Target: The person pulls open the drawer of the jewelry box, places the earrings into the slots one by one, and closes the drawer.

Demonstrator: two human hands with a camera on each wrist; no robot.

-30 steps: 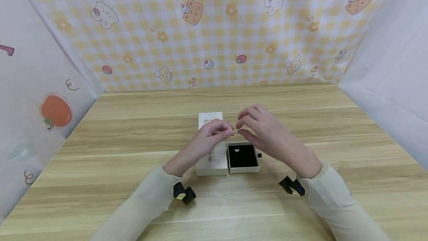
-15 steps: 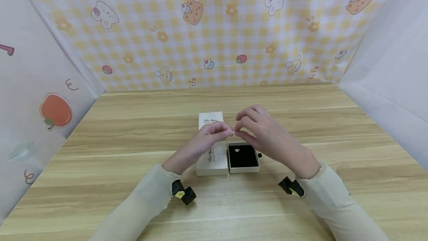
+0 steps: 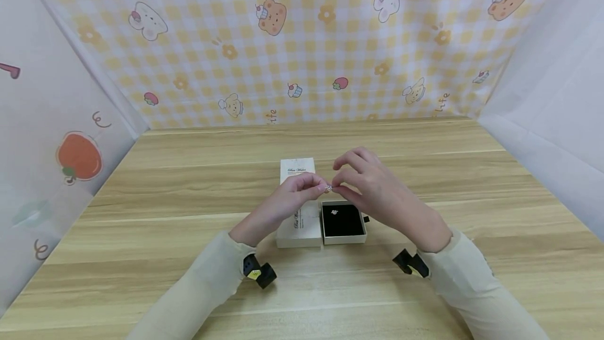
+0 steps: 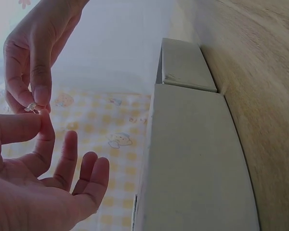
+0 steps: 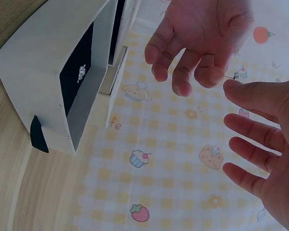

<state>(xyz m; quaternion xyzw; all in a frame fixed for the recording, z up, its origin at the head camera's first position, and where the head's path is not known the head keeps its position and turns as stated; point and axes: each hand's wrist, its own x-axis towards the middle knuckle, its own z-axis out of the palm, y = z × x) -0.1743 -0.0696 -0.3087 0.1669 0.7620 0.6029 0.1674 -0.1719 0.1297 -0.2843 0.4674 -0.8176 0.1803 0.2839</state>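
A small sparkling stud earring (image 3: 329,188) is held up above the boxes, between the fingertips of both hands. My right hand (image 3: 370,180) pinches it between thumb and index finger, the other fingers raised. From the opposite side, my left hand (image 3: 299,190) brings thumb and index finger together at the earring's post, a thin line in the right wrist view by the earring (image 5: 236,75). A second earring (image 3: 334,212) sits on the black pad of the open white jewellery box (image 3: 344,241), just below the hands.
Left of the open box lies a white printed box (image 3: 309,227), and behind it another white printed piece (image 3: 297,164), partly covered by the left hand. A black pull tab (image 3: 366,219) sticks out from the open box's right side. All stand on a wooden table (image 3: 189,182).
The right hand has shifted slightly left, bringing the earring from a small gap away right up to the left fingertips. The boxes and second earring have not moved.
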